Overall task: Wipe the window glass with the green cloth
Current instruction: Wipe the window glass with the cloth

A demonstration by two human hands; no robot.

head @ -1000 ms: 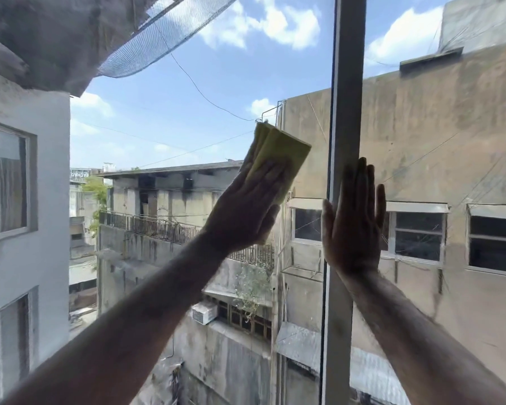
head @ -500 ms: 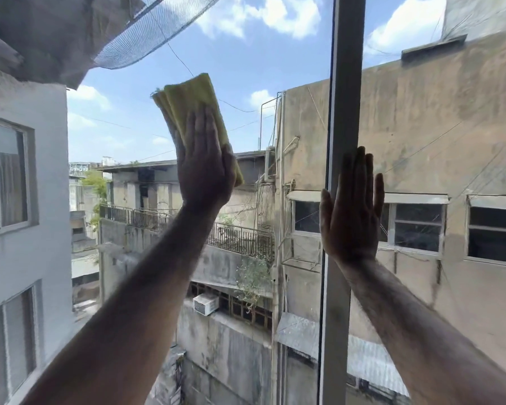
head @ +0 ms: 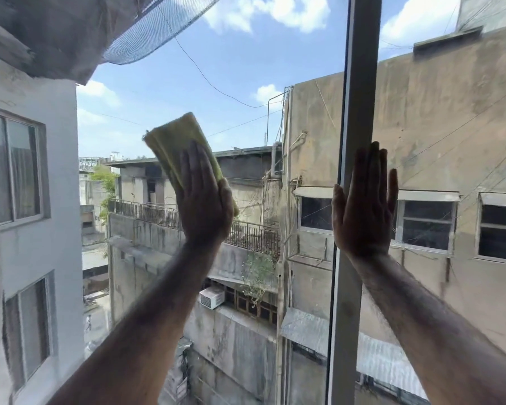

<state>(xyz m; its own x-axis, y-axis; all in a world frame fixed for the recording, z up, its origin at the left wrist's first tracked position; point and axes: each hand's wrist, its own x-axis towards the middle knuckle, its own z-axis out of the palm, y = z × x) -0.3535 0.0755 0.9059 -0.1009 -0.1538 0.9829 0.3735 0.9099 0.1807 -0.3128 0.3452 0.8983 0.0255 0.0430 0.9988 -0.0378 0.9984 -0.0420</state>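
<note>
Pressing flat against the window glass (head: 246, 83), the left hand (head: 205, 200) has the green cloth (head: 176, 144) pinned under its palm, fingers (head: 197, 159) stretched straight along it rather than curled. The folded cloth sits mid-pane on the left sheet of glass, well clear of the mullion (head: 354, 171) that divides the window. Its long axis tilts up and to the left, and the free end pokes out past the fingertips toward the upper left corner of the pane. Over on the other side, the right hand (head: 362, 209) is spread open, holding nothing, laid flat across the mullion and onto the right pane as a brace. So the left hand is the working one, and the cloth leads it: any upward or leftward stroke puts fabric ahead of skin. I'd judge the wiping is mid-stroke, with plenty of glass above and to the left yet to cover.
</note>
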